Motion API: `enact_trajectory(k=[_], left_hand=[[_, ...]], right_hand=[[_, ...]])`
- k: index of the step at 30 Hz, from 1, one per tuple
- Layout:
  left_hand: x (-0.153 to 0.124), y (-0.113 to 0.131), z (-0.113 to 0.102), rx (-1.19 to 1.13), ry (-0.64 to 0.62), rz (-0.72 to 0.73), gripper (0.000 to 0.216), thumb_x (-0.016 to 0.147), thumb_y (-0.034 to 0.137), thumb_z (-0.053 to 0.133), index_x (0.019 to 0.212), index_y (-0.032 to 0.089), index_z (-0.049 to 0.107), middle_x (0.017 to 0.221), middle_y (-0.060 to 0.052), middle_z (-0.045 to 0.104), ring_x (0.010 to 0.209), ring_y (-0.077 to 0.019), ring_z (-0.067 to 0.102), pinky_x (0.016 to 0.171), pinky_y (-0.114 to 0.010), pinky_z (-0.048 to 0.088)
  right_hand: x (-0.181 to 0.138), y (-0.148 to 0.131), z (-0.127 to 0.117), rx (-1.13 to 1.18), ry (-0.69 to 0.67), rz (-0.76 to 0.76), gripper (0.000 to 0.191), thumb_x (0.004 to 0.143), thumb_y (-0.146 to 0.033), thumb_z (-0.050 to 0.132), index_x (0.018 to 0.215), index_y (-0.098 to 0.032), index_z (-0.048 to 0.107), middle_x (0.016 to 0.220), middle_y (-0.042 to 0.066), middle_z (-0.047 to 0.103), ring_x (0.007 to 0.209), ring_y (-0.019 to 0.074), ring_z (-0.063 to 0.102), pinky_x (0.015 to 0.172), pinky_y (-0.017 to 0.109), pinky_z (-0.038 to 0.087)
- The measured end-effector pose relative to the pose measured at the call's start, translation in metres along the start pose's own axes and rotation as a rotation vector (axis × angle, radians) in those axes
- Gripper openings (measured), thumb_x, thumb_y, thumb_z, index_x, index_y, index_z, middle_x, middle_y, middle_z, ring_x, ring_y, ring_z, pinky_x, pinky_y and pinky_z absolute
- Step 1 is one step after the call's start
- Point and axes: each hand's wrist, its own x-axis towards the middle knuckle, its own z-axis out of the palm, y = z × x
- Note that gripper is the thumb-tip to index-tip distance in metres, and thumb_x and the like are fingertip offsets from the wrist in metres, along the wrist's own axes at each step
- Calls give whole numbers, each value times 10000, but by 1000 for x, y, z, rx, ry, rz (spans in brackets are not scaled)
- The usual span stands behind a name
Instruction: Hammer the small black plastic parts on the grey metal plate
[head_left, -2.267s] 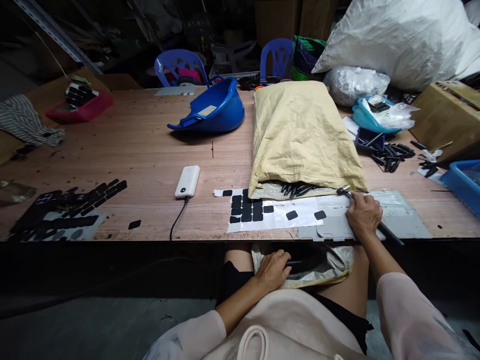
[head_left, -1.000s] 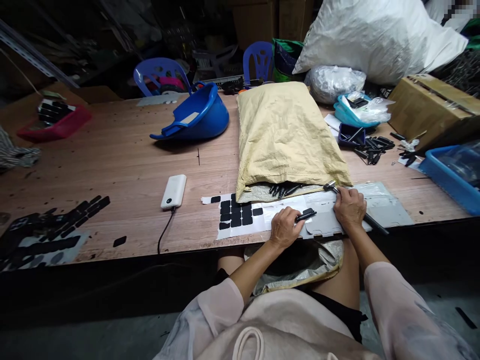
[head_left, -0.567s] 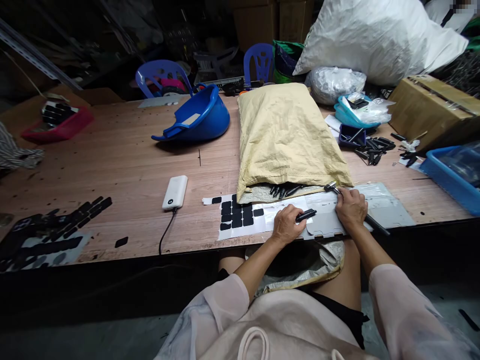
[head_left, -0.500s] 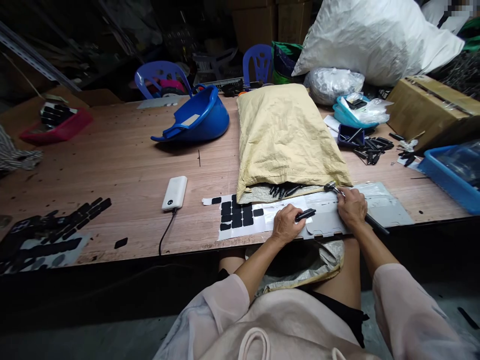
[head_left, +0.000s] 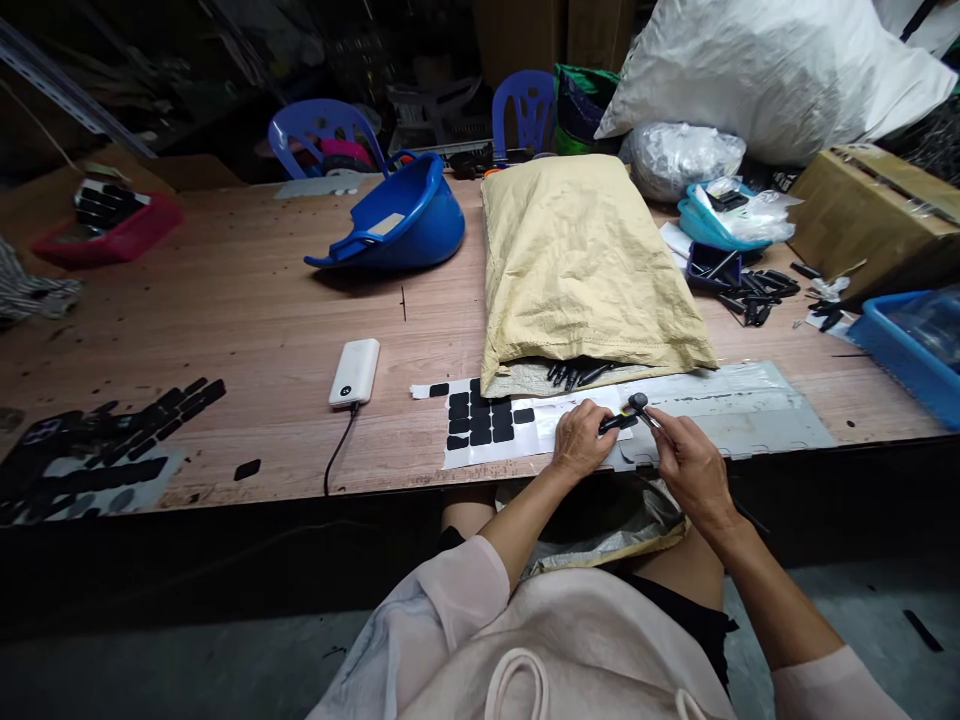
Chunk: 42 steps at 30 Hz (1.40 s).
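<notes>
My left hand point(head_left: 581, 440) is closed on a small black stick-shaped part point(head_left: 616, 422) at the table's near edge. My right hand point(head_left: 688, 462) grips a small hammer point(head_left: 639, 404) with a metal head, and the head sits right at the tip of that part. Both hands rest over a grey metal plate point(head_left: 750, 425). A white backing sheet point(head_left: 487, 440) with several black rectangular pads lies just left of my left hand. More black parts point(head_left: 577, 374) spill from the mouth of a yellow woven sack point(head_left: 585, 260) behind my hands.
A white power bank point(head_left: 355, 371) with a cable lies left of the sheet. A tipped blue basin point(head_left: 397, 215) sits farther back. Black pads point(head_left: 105, 440) lie at far left, a red tray point(head_left: 105, 225) behind them. A blue bin point(head_left: 911, 350), a cardboard box point(head_left: 870, 220) and loose parts point(head_left: 754, 295) are right. An open sack point(head_left: 622, 525) rests on my lap.
My left hand came up from the lap sack with a black part and set it on the plate. My right hand swung the hammer left and nearer, bringing its head to the part.
</notes>
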Motion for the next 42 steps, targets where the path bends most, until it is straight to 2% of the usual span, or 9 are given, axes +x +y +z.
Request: enact_trajectory(k=[3, 8, 12, 18, 24, 28, 31, 36, 42], left_hand=[[0, 0, -1, -2, -7, 13, 152, 921, 291, 713, 1067, 252, 730, 1065, -26, 694, 1030, -207, 657, 910, -323, 504], [1, -1, 1, -8, -2, 6, 160, 917, 299, 720, 1072, 260, 728, 1077, -26, 689, 1037, -210, 657, 918, -327, 511], [1, -2, 2, -22, -10, 13, 170, 924, 298, 713, 1088, 253, 722, 1088, -23, 700, 1049, -213, 656, 923, -334, 509], [2, -1, 2, -27, 0, 2, 183, 925, 306, 715, 1098, 244, 715, 1076, -34, 710, 1034, -219, 655, 916, -335, 512], [1, 0, 3, -37, 27, 24, 149, 908, 269, 710, 1053, 250, 735, 1046, -29, 704, 1002, -211, 659, 928, -335, 523], [2, 1, 4, -22, 39, 23, 142, 892, 261, 713, 1030, 242, 742, 1029, -35, 703, 982, -213, 661, 916, -336, 529], [2, 1, 4, -12, 25, 21, 158, 886, 269, 722, 1040, 240, 746, 1035, -39, 707, 991, -220, 665, 924, -343, 532], [1, 0, 4, -5, 25, 23, 153, 899, 280, 709, 1044, 246, 744, 1028, -37, 701, 997, -217, 662, 920, -334, 530], [-3, 3, -1, 13, 30, 59, 152, 924, 277, 689, 1059, 221, 727, 1034, -55, 691, 985, -223, 654, 899, -352, 518]], right_hand=[[-1, -4, 0, -73, 26, -35, 400, 1022, -289, 462, 1339, -262, 703, 947, 77, 694, 894, 209, 630, 804, 316, 478], [-1, -9, -1, -165, -18, -27, 390, 1014, -275, 468, 1307, -281, 726, 895, 58, 681, 847, 200, 613, 708, 291, 432], [-5, -15, -3, -144, 39, -66, 396, 1036, -286, 451, 1333, -259, 711, 928, 64, 695, 881, 198, 629, 766, 291, 451], [-8, -17, 1, -152, -53, -89, 395, 1009, -260, 465, 1307, -293, 723, 885, 45, 674, 837, 191, 615, 719, 291, 440], [43, 20, -8, -228, 115, -1, 387, 978, -274, 491, 1288, -256, 722, 981, 95, 668, 965, 239, 591, 835, 333, 445], [77, 63, -3, -337, 102, 149, 369, 942, -272, 510, 1213, -207, 753, 980, 119, 655, 924, 256, 532, 819, 363, 406], [82, 82, 9, -390, 98, 217, 369, 945, -282, 512, 1207, -200, 758, 971, 122, 634, 872, 241, 478, 785, 364, 358], [74, 86, 23, -433, 139, 216, 362, 967, -314, 511, 1228, -218, 742, 990, 124, 606, 874, 235, 434, 757, 364, 291], [75, 78, 23, -482, 91, 240, 368, 980, -309, 492, 1248, -209, 723, 1028, 129, 605, 901, 240, 449, 752, 361, 280]])
